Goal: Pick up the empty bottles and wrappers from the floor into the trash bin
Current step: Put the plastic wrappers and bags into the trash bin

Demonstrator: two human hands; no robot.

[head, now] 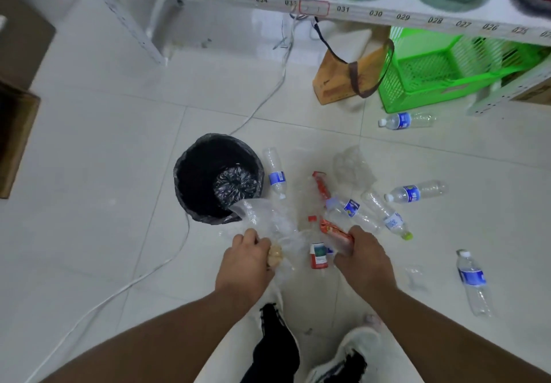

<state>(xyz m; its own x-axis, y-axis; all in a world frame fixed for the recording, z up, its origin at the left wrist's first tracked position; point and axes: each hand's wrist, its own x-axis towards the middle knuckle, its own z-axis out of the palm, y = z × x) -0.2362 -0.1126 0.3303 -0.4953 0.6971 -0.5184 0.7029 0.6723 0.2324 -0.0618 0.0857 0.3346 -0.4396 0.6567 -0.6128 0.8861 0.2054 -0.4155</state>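
Note:
A black-lined trash bin (190, 173) stands on the tiled floor ahead of me. My left hand (246, 259) grips a crumpled clear plastic wrapper (265, 215) whose far end reaches the bin's near rim. My right hand (362, 256) grips a red snack wrapper (334, 233). Just in front of it stands a red-capped bottle (317, 253) with a red and green label. Several clear bottles with blue labels lie scattered on the floor: one beside the bin (275, 173), others to the right (416, 193) (474, 281) and one far off (405, 120). Another red wrapper (321, 185) lies in the middle.
A white shelf (357, 12) with numbered tags runs across the top. Under it sit a green plastic crate (441, 69) and a brown bag (343, 78). A white cable (167, 263) trails over the floor left of the bin. My shoes (348, 350) are at the bottom.

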